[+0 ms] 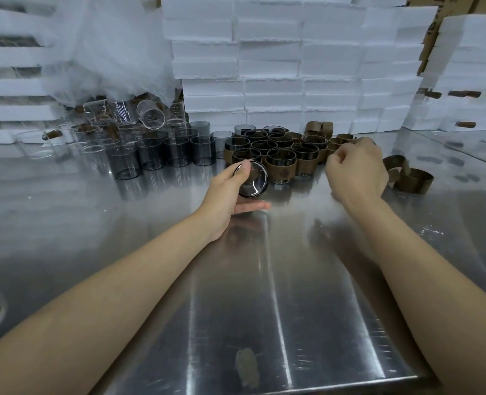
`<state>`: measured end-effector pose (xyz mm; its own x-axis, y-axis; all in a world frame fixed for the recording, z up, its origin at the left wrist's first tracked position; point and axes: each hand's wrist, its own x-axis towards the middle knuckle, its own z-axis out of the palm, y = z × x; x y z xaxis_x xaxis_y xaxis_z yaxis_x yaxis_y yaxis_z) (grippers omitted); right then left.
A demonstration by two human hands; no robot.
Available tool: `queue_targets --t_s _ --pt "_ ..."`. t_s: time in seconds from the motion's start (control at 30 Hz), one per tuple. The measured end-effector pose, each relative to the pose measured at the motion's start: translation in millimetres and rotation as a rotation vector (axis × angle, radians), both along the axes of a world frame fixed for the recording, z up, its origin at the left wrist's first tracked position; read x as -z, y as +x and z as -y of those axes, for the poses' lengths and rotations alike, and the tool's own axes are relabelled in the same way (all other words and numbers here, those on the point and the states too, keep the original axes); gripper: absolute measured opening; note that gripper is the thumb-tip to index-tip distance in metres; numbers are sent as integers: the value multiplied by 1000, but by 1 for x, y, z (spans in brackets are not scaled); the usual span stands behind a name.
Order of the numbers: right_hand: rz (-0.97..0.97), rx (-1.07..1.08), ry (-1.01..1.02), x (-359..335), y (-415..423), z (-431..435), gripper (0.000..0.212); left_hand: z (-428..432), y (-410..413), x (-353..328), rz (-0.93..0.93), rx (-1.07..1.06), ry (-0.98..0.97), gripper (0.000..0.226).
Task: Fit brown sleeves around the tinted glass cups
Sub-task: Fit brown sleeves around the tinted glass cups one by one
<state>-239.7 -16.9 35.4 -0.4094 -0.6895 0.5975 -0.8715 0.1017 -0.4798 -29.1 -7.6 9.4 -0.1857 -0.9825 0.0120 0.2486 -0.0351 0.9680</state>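
Observation:
My left hand [230,192] grips a dark tinted glass cup [254,181], tilted on its side above the steel table, its base turned toward me. My right hand [357,169] hovers with curled fingers over the right side of a cluster of sleeved cups [281,163]; I cannot tell whether it holds anything. Bare tinted cups [176,152] stand in a row to the left of that cluster. Loose brown sleeves [412,181] lie to the right of my right hand, and more of them [318,128] sit behind the cluster.
Clear glass beakers [116,121] crowd the back left under crumpled white foam wrap [107,47]. Stacked white foam boxes [273,75] form a wall behind the cups. The steel table [264,295] stretches toward me, with its front edge at the bottom.

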Motion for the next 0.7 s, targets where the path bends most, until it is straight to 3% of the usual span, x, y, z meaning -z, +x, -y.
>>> queue_targets --t_s 0.2,0.53,0.7 --pt "12 -109 425 23 -12 10 34 4 0 1 -7 -23 18 39" --pt "211 -158 286 31 -14 20 42 4 -1 4 35 -6 -10 33" --pt "165 -220 420 35 -17 25 57 5 -1 3 53 3 9 36"
